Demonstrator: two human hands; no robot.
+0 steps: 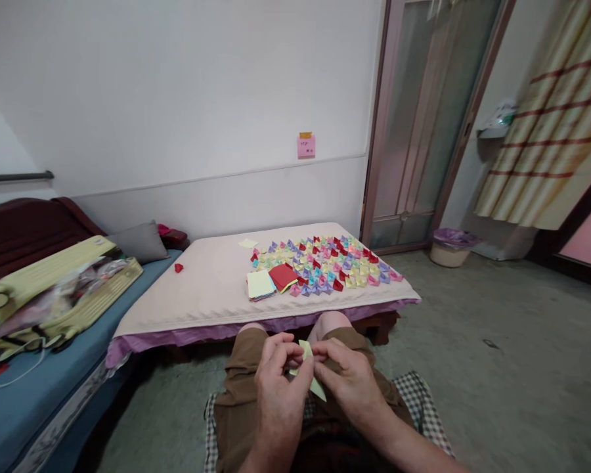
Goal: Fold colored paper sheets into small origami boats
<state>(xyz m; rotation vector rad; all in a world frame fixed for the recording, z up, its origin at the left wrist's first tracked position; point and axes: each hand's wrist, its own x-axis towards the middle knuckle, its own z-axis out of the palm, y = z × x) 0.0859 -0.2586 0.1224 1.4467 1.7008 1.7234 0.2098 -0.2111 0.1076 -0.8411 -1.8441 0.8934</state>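
Observation:
A pale yellow piece of folded paper (316, 387) is held above my lap, between both hands. My left hand (283, 378) pinches it from the left with thumb and fingers. On the other side, my right hand (347, 374) grips its right edge with fingertips and thumb. Parts of the paper are hidden behind my fingers. Beyond my knees, a stack of yellow paper sheets (261, 284) lies on the low table next to red paper sheets (282, 278). Many small folded paper pieces (325, 259) in several colours spread over the table's right half.
The low table (192, 295) has a cream cloth. A lone red folded piece (178, 268) and a pale yellow sheet (247, 243) lie on it. To the left, an open yellow suitcase (98, 282) rests on a blue bed (34, 394). A lined bin (450, 249) stands by the door.

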